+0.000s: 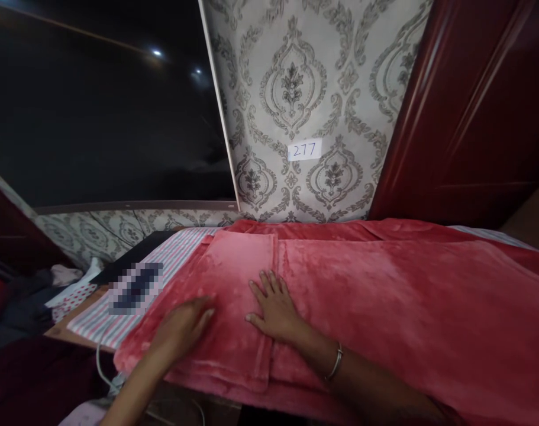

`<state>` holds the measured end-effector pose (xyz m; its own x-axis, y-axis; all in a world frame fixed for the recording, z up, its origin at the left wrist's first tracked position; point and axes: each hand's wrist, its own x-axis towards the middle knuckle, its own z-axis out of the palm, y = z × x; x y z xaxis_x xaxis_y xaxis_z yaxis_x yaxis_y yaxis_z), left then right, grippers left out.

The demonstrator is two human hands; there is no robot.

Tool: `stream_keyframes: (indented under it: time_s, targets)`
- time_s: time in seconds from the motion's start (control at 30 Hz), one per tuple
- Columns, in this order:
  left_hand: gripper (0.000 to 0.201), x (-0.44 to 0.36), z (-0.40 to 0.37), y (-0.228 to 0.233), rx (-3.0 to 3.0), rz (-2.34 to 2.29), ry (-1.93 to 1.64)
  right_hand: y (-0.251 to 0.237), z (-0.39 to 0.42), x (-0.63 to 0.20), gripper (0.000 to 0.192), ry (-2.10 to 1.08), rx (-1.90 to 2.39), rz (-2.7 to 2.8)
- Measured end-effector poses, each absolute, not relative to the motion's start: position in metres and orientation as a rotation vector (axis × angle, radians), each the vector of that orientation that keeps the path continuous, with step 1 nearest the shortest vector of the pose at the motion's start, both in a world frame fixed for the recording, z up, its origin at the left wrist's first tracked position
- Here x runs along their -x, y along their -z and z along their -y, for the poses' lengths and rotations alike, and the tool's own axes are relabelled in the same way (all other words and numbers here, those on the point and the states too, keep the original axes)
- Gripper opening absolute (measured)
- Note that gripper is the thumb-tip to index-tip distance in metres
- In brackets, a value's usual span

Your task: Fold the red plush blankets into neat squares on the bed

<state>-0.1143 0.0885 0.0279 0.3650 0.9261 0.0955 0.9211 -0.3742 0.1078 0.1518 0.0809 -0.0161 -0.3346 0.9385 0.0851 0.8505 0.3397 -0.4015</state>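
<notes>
A red plush blanket lies spread over a table, its left end folded over into a flap with a seamed edge. My right hand rests flat on that flap's edge, fingers spread, a thin bracelet on its wrist. To its left, my left hand is at the left part of the fold, thumb apart from its loosely bent fingers and nothing visible in it. It is slightly blurred, and whether it touches the cloth is hard to tell.
A striped cloth lies beneath the blanket, with a blurred-out dark object on it. Behind stand a large black screen and a dark red door panel. A white cable hangs at the left edge, near piled clothes.
</notes>
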Motion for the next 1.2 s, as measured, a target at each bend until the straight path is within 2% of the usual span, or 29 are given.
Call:
stream_keyframes:
  time_s: [0.07, 0.17, 0.33, 0.5, 0.57, 0.67, 0.77, 0.9, 1.2]
  targets:
    - [0.054, 0.101, -0.121, -0.046, -2.611, -1.733, -0.254, 0.017, -0.081, -0.151, 0.087, -0.393, 1.593, 2.309]
    - [0.064, 0.077, -0.176, -0.065, -2.542, -1.889, -0.127, 0.020, -0.080, -0.151, 0.086, -0.383, 1.587, 2.304]
    - [0.065, 0.048, -0.242, -0.071, -2.436, -1.962, -0.071, 0.006, -0.083, -0.154, 0.085, -0.407, 1.589, 2.334]
    - [0.059, 0.037, -0.270, -0.063, -2.428, -1.944, -0.061, -0.044, -0.124, -0.147, 0.062, -0.341, 1.630, 2.237]
    - [0.056, 0.034, -0.276, -0.058, -2.459, -1.928, -0.084, -0.055, -0.151, -0.142, 0.059, -0.247, 1.659, 2.176]
    - [0.056, 0.028, -0.280, -0.042, -2.498, -1.953, -0.139, -0.045, -0.189, -0.141, 0.068, -0.164, 1.743, 2.119]
    - [0.059, 0.024, -0.280, -0.018, -2.477, -2.032, -0.172, -0.015, -0.209, -0.148, 0.080, -0.231, 1.901, 2.059]
    - [0.064, 0.023, -0.282, 0.001, -2.442, -2.068, -0.178, 0.012, -0.214, -0.154, 0.084, -0.271, 1.951, 1.990]
    - [0.065, 0.029, -0.290, -0.002, -2.476, -1.992, -0.259, -0.001, -0.213, -0.154, 0.084, -0.333, 1.936, 1.999]
